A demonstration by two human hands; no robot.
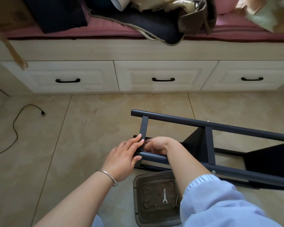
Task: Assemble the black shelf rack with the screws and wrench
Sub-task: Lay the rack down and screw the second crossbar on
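Beige floor tiles point(59, 145) fill the lower part of the frame, and across the middle runs a pale wooden bench with three drawers point(164, 77), each with a dark handle. Along the top edge lies a pink cushion point(115, 31) piled with dark and tan cloth. At the left, a black cable point(15, 128) curls over the tiles.

The black shelf rack point(208, 145) lies on its side on the floor, right of centre, its long tubes running off toward the right edge, with flat crossbars between them and dark shelf panels behind.

My left hand point(123, 158) is at the rack's left end. Its fingers lie flat along the short crossbar, with the thumb curled under the near tube, so it presses on the frame. A thin silver bracelet point(107, 176) circles that wrist.

My right hand point(159, 145) reaches in from the right, just beside the left, with fingers bent in against the same crossbar. They are hidden behind the bar and my left fingertips, so I cannot tell what they pinch. A light blue sleeve point(220, 199) covers that arm.

At the bottom centre, a grey plastic tray point(138, 194) sits on the floor. In it lie a small silver wrench point(164, 195), two little rings and a thin pin. I can read no writing or labels anywhere.
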